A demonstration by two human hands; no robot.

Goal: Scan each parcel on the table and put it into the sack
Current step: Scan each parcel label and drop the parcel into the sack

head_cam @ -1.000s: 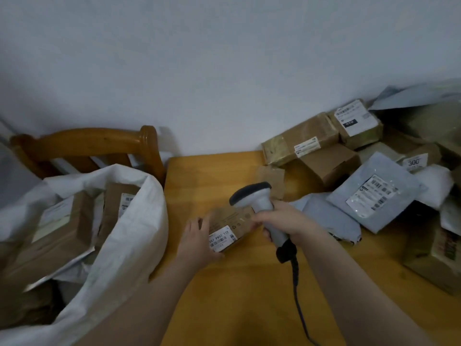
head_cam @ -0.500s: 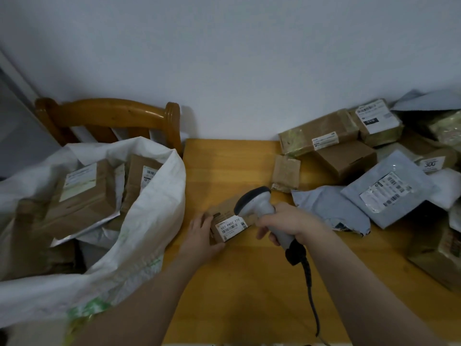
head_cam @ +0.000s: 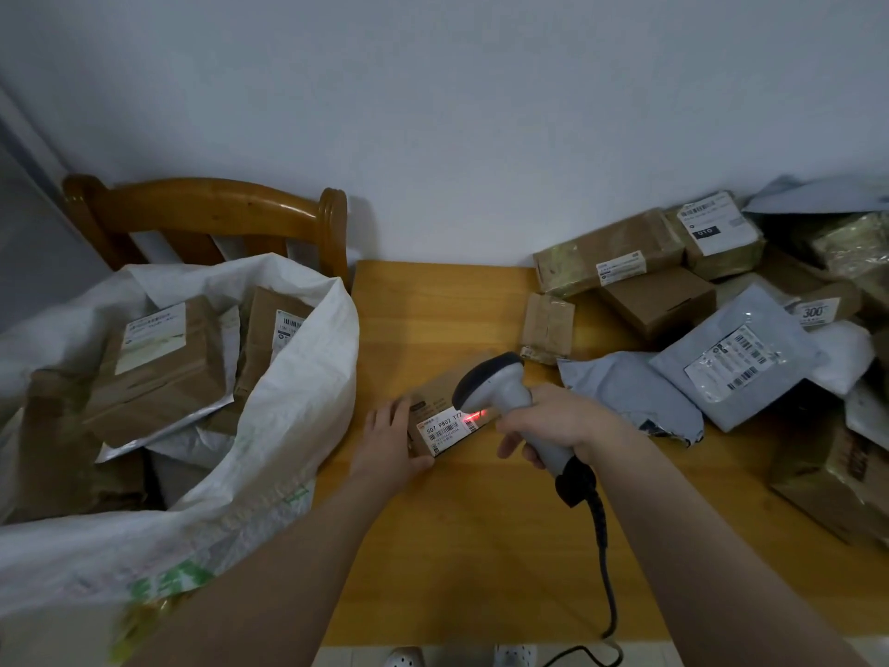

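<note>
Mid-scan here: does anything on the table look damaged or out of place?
One thing: the crumpled grey plastic mailer bag, beside the right hand gripping the grey handheld scanner, has a ragged dark patch at its near right corner, possibly a tear. The heaped parcels behind look jumbled but undamaged.

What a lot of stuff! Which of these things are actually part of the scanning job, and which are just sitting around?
Part of the job:
small brown cardboard parcel, touched by the left hand
grey handheld scanner in the right hand
white woven sack
pile of brown boxes and grey mailer bags

Just lying about:
brown wooden chair
white shoes on the floor
</note>
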